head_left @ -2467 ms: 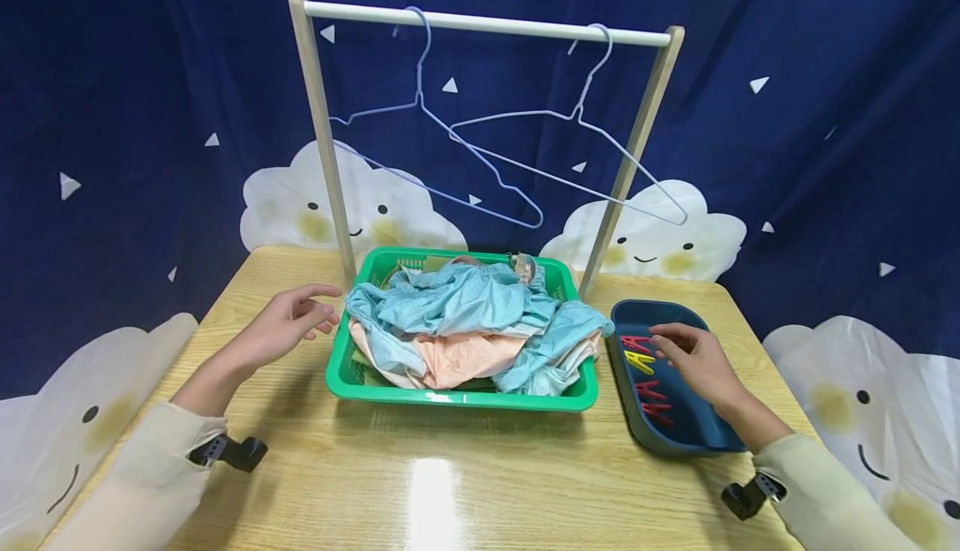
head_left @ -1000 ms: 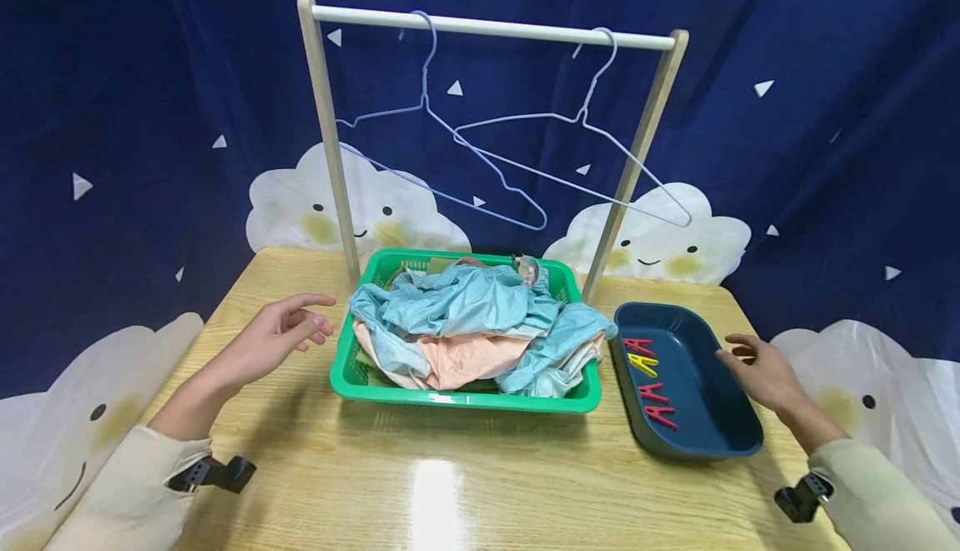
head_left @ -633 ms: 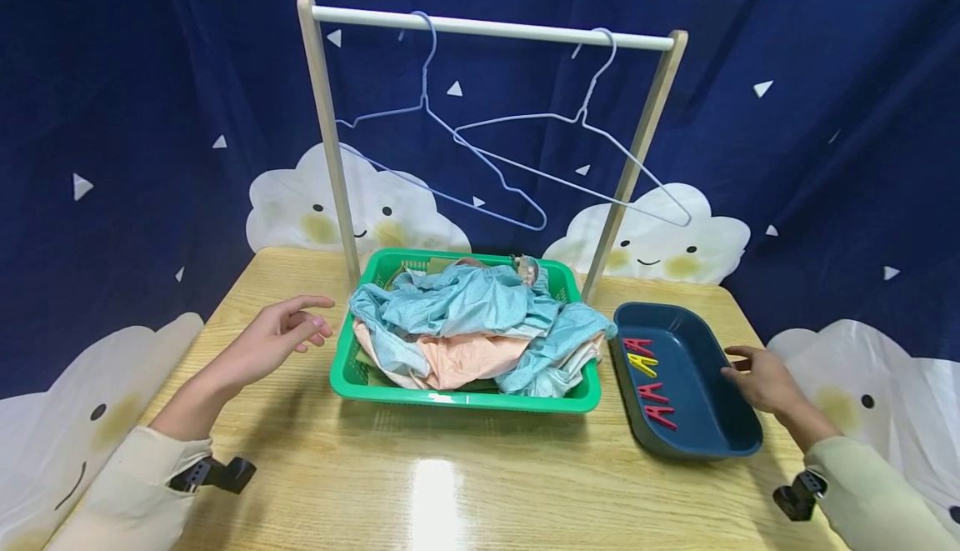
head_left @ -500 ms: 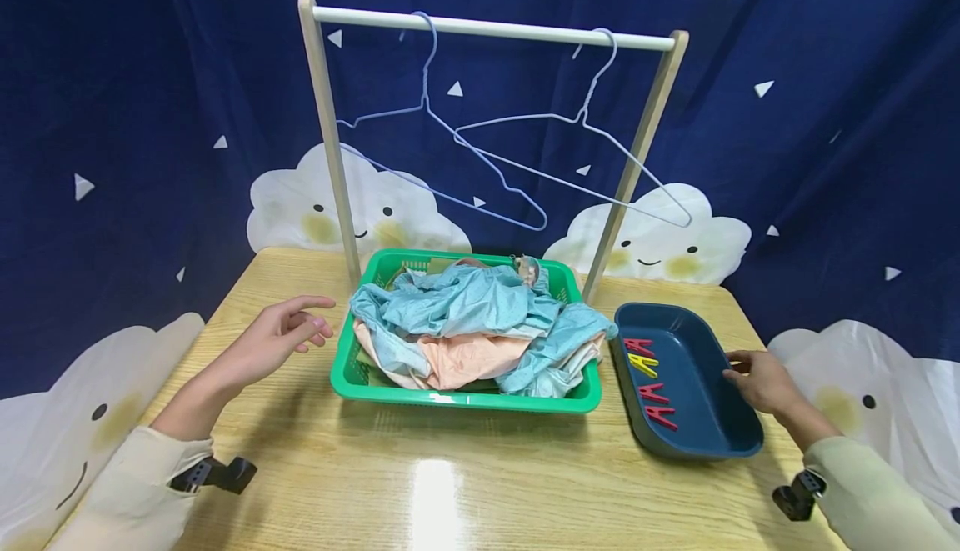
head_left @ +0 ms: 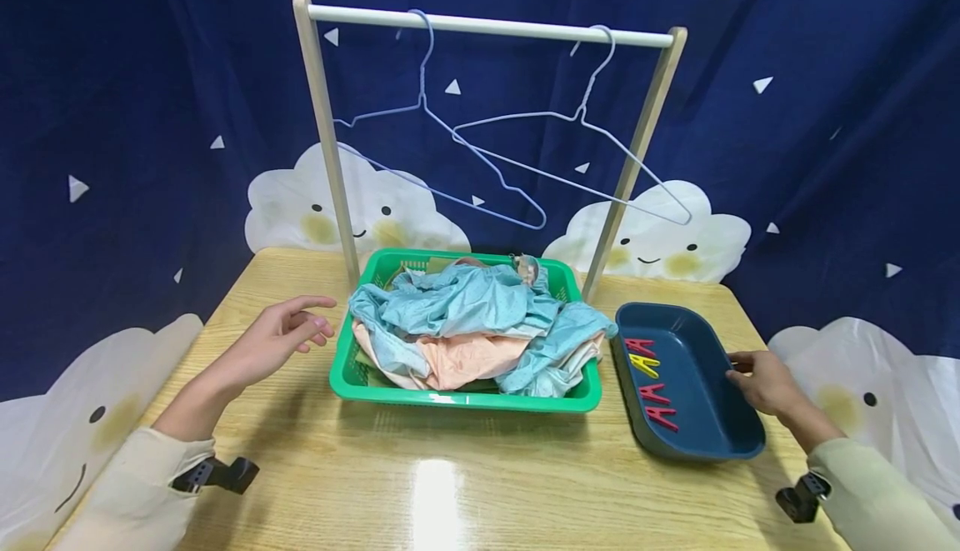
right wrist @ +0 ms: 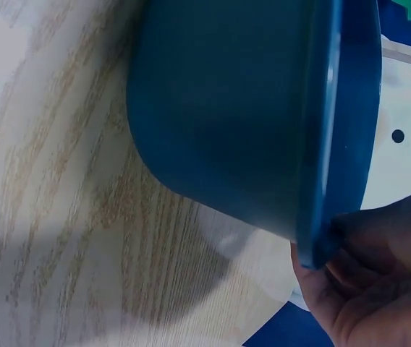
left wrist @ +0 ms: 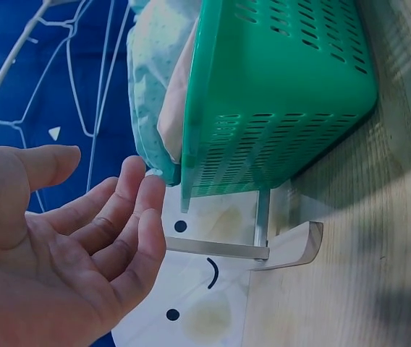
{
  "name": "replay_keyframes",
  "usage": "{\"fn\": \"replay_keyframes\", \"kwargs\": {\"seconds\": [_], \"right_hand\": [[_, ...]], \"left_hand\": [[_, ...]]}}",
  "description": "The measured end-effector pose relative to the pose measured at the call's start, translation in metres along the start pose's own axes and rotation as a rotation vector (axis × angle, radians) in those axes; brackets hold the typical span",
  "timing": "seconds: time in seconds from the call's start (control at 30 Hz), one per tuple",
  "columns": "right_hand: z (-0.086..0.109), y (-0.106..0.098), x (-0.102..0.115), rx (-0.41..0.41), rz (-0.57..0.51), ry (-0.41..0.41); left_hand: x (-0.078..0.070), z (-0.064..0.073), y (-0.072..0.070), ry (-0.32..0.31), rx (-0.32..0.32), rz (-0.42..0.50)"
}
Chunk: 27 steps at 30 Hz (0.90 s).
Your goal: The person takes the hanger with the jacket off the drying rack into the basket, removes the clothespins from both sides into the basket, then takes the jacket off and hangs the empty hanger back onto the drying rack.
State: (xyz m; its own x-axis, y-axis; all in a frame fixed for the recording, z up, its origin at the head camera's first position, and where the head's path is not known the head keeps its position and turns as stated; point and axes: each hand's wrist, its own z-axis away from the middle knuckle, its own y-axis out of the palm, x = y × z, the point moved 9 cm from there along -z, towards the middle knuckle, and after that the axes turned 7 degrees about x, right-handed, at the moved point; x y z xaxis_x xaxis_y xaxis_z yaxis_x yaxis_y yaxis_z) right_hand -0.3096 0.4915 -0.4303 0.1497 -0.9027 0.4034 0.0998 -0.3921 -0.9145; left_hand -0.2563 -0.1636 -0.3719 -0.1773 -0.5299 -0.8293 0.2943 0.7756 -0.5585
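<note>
My right hand [head_left: 762, 383] pinches the right rim of a dark blue bin [head_left: 693, 384]; in the right wrist view its thumb [right wrist: 365, 224] lies inside the rim and fingers outside. Along the bin's left side lie a yellow clothespin [head_left: 643, 365] and three red clothespins [head_left: 657, 414]. My left hand [head_left: 281, 334] is held just left of a green basket [head_left: 465, 401], fingers loosely bent and nothing in them. Heaped in the basket are light blue cloth [head_left: 472, 297] and peach cloth [head_left: 472, 359], spilling toward its rim.
A clothes rack with a white bar [head_left: 487, 26] stands behind the basket. From it hang a blue-violet wire hanger [head_left: 495, 172] and a paler wire hanger [head_left: 622, 147]. The wooden table [head_left: 360, 476] reaches toward a dark blue curtain [head_left: 150, 51] with cloud shapes.
My right hand has moved right, from over the clothespins to the bin's right rim, and has taken hold of it. My left hand has barely moved.
</note>
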Motion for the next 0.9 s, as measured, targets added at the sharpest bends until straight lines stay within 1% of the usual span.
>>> {"fn": "replay_keyframes", "kwargs": {"seconds": [0.2,0.4,0.63,0.9], "right_hand": [[0.003,-0.001,0.004,-0.015,0.001,-0.006],[0.006,0.0,0.007,-0.005,-0.015,-0.005],[0.011,0.003,0.011,0.026,-0.033,-0.003],[0.018,0.007,0.014,0.022,-0.043,-0.009]], "left_hand": [[0.0,-0.002,0.002,0.003,0.0,0.004],[0.001,-0.003,0.003,0.003,0.002,0.006],[0.005,-0.004,0.004,0.001,0.001,0.019],[0.007,-0.004,0.005,0.0,0.002,0.03]]}}
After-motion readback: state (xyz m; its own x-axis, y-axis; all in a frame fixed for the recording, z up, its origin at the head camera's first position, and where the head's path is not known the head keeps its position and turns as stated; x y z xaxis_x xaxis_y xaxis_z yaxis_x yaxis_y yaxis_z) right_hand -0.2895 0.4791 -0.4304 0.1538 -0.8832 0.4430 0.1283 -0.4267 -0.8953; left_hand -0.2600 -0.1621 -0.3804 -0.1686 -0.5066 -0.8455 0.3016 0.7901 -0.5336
